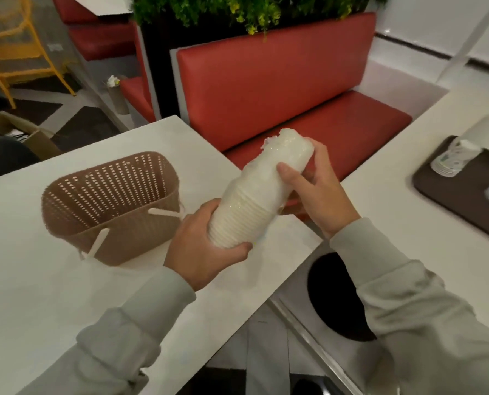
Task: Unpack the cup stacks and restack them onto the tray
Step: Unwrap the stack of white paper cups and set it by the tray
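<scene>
Cup stack [254,201], not unwrapped yet, is gripped by left hand [206,249] and right hand [317,192]; second stack [451,162] is already parked on the tray [437,192].

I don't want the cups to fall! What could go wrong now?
The wrapped cup stack is held tilted past the edge of the white table, near the dark bin opening. If the left hand or right hand slips, it could drop in. Tearing the plastic hard could scatter cups before they reach the tray.
</scene>
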{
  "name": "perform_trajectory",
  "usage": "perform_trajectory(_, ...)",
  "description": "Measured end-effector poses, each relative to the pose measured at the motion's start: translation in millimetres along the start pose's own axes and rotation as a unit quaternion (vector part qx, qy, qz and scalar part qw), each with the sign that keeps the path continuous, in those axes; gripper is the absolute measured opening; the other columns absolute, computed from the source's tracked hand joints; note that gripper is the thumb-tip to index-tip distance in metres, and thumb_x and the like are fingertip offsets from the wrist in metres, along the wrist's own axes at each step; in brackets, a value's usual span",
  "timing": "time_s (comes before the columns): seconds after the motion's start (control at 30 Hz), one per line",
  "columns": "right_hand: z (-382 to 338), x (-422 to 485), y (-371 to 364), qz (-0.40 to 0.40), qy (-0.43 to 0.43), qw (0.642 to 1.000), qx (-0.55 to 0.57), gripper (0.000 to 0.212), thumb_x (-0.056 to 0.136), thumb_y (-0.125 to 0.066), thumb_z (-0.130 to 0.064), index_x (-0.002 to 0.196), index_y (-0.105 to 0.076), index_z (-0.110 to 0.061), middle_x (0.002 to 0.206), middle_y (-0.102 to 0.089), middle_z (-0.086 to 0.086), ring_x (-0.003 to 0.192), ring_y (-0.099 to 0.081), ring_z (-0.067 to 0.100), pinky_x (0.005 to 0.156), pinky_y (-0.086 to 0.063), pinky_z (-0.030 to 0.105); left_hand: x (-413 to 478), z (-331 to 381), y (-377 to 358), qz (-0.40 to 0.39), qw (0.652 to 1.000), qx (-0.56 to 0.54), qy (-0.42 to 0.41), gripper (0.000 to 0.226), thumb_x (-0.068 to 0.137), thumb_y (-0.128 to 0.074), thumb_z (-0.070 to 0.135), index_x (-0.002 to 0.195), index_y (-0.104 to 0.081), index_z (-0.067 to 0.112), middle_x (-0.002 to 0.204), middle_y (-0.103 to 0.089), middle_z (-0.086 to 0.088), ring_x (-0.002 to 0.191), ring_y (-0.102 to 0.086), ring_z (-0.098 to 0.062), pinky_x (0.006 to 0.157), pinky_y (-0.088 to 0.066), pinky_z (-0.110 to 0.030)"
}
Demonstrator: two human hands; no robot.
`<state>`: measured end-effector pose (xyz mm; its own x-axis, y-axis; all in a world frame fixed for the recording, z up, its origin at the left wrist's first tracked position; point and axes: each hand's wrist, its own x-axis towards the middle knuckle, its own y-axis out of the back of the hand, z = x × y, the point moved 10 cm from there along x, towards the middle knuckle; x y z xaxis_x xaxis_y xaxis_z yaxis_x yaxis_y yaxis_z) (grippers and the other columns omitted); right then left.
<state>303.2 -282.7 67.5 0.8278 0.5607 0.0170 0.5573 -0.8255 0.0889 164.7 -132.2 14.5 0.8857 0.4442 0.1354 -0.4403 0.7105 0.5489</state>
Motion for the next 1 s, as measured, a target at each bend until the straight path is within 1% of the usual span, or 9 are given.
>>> perform_trajectory(0.13, 10, -17, 83, 0.085, -0.023, 0.995, 0.036, 0.036, 0.096, -0.066, -0.034, 0.129, -0.053, -0.034, 0.109, -0.074, -0.003, 0.090, -0.074, 0.024, 0.072, -0.063, 0.047, 14, 44, -51, -0.043, 0.999, 0.023, -0.016, 0.072, 0.064, -0.088, 0.042, 0.121, -0.045, 0.045, 0.094, -0.052, 0.026, 0.094, -0.053, -0.013, 0.071, -0.038, -0.014)
perform_trajectory(0.27, 27, -41, 176, 0.174, -0.050, 0.982, 0.060, 0.019, 0.096, -0.066, -0.036, 0.111, -0.070, -0.025, 0.108, -0.072, 0.005, 0.086, -0.074, 0.026, 0.070, -0.062, 0.042, 16, 82, -123, -0.118, 0.993, 0.018, -0.015, 0.080, 0.050, -0.076, 0.068, 0.121, -0.046, 0.047, 0.100, -0.059, 0.022, 0.093, -0.055, 0.002, 0.072, -0.043, -0.019)
perform_trajectory(0.33, 35, -52, 219, 0.197, -0.068, 0.976, 0.055, 0.017, 0.096, -0.067, -0.037, 0.103, -0.074, -0.024, 0.105, -0.073, 0.006, 0.080, -0.073, 0.026, 0.068, -0.061, 0.041, 13, 98, -164, -0.159, 0.987, 0.008, -0.003, 0.077, 0.052, -0.077, 0.069, 0.119, -0.046, 0.049, 0.102, -0.060, 0.024, 0.094, -0.055, 0.008, 0.072, -0.044, -0.015)
perform_trajectory(0.43, 43, -64, 271, 0.205, -0.087, 0.975, 0.027, 0.017, 0.095, -0.067, -0.037, 0.101, -0.076, -0.024, 0.103, -0.073, 0.005, 0.074, -0.071, 0.025, 0.066, -0.062, 0.041, 8, 112, -224, -0.202, 0.979, -0.013, 0.027, 0.071, 0.061, -0.083, 0.062, 0.120, -0.048, 0.048, 0.107, -0.063, 0.021, 0.095, -0.058, 0.004, 0.078, -0.050, -0.020)
perform_trajectory(0.57, 50, -73, 332, 0.223, -0.094, 0.970, -0.024, 0.018, 0.096, -0.064, -0.040, 0.100, -0.077, -0.027, 0.106, -0.071, 0.006, 0.077, -0.070, 0.028, 0.061, -0.060, 0.037, 6, 128, -294, -0.249, 0.966, -0.035, 0.056, 0.075, 0.057, -0.080, 0.067, 0.124, -0.050, 0.048, 0.108, -0.066, 0.018, 0.096, -0.064, -0.003, 0.083, -0.056, -0.028)
perform_trajectory(0.73, 48, -77, 396, 0.261, -0.115, 0.944, -0.164, 0.022, 0.097, -0.058, -0.046, 0.081, -0.072, -0.037, 0.098, -0.069, 0.001, 0.085, -0.069, 0.028, 0.061, -0.063, 0.038, 0, 158, -361, -0.298, 0.938, -0.142, 0.108, 0.054, 0.073, -0.084, 0.043, 0.119, -0.057, 0.038, 0.109, -0.069, 0.008, 0.088, -0.068, 0.000, 0.068, -0.053, -0.016)
perform_trajectory(0.87, 49, -78, 434, 0.281, -0.145, 0.916, -0.248, 0.036, 0.096, -0.052, -0.053, 0.087, -0.072, -0.024, 0.084, -0.071, 0.002, 0.059, -0.072, 0.022, 0.073, -0.063, 0.040, -5, 173, -394, -0.333, 0.901, -0.217, 0.174, 0.040, 0.087, -0.075, 0.030, 0.124, -0.058, 0.025, 0.112, -0.070, 0.001, 0.094, -0.071, -0.011, 0.072, -0.059, -0.030)
perform_trajectory(0.93, 51, -82, 450, 0.296, -0.161, 0.906, -0.257, 0.039, 0.097, -0.053, -0.051, 0.091, -0.073, -0.019, 0.081, -0.071, 0.005, 0.056, -0.072, 0.021, 0.078, -0.062, 0.040, -5, 180, -404, -0.355, 0.882, -0.238, 0.199, 0.044, 0.084, -0.076, 0.033, 0.124, -0.059, 0.024, 0.113, -0.071, 0.000, 0.095, -0.072, -0.016, 0.078, -0.062, -0.039)
perform_trajectory(1.0, 54, -83, 462, 0.309, -0.166, 0.899, -0.262, 0.040, 0.095, -0.056, -0.050, 0.090, -0.075, -0.015, 0.080, -0.072, 0.008, 0.058, -0.072, 0.021, 0.079, -0.062, 0.042, -5, 186, -414, -0.400, 0.857, -0.250, 0.209, 0.057, 0.074, -0.080, 0.041, 0.123, -0.060, 0.024, 0.113, -0.073, -0.001, 0.097, -0.073, -0.018, 0.080, -0.062, -0.041)
